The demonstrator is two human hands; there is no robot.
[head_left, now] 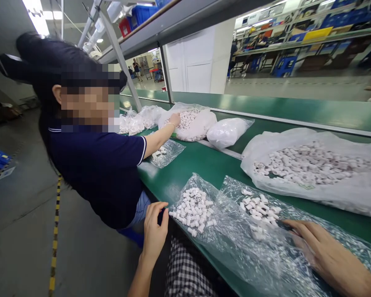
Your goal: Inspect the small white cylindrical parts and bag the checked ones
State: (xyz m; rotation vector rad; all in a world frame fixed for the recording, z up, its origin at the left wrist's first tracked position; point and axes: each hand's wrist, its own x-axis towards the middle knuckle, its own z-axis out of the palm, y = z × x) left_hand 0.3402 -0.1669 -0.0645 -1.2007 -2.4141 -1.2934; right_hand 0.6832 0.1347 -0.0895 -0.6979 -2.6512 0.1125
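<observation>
My left hand point(156, 229) is at the table's near edge, thumb and fingers curved with a gap between them and nothing visible in it. Just beside its fingertips, a pile of small white plastic pieces point(195, 210) lies on a clear plastic bag point(231, 243). On the right, my right hand point(321, 247) rests palm down on the clear plastic, fingers stretched out; its thumb is partly behind the film. Near those fingertips lies a smaller group of white pieces point(261, 209), partly covered by film.
A large open white bag point(250, 156) of similar pieces stands behind. A closed white bag point(227, 133) and another open bag point(208, 121) are farther left. At my left a co-worker point(102, 173) reaches into that open bag. The green table point(170, 175) runs beneath everything.
</observation>
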